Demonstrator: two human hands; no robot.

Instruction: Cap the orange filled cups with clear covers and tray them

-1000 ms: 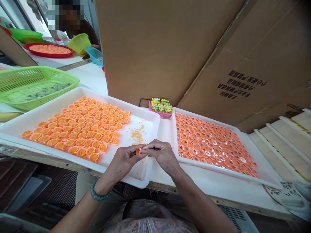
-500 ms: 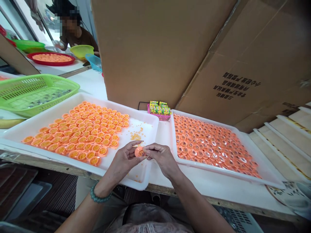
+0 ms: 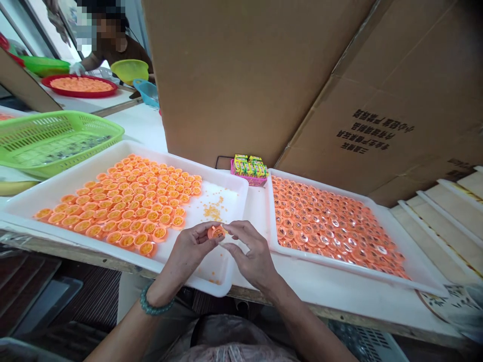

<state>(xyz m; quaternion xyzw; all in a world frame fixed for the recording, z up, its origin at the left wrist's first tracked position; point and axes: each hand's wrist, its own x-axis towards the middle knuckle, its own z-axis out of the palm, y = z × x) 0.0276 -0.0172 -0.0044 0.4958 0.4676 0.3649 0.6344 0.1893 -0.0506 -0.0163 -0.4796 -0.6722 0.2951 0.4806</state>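
Note:
My left hand (image 3: 194, 246) pinches a small round orange plastic piece (image 3: 216, 232) above the near right corner of the left white tray (image 3: 234, 201). A dark mark shows inside the piece. My right hand (image 3: 251, 251) is close on its right side, thumb and index finger apart; the index fingertip is at the rim, and I cannot tell whether it touches. Many orange cups with yellow filling (image 3: 124, 201) cover most of the left tray, and loose yellow bits (image 3: 213, 208) lie in its right part. The right white tray (image 3: 268, 201) holds rows of orange pieces with shiny, dark-marked tops (image 3: 320, 216).
Tall cardboard (image 3: 241, 75) stands behind the trays. A pink basket of small yellow-green packets (image 3: 251, 168) sits between them. At left is a green basket (image 3: 86, 120) with small clear pieces. Across the table, a person (image 3: 113, 48) has a gloved hand by a red tray (image 3: 81, 93).
My right thumb and index finger have opened from their pinch on the orange piece. The piece has tilted in my left hand. The other person's gloved hand has moved left to the red tray.

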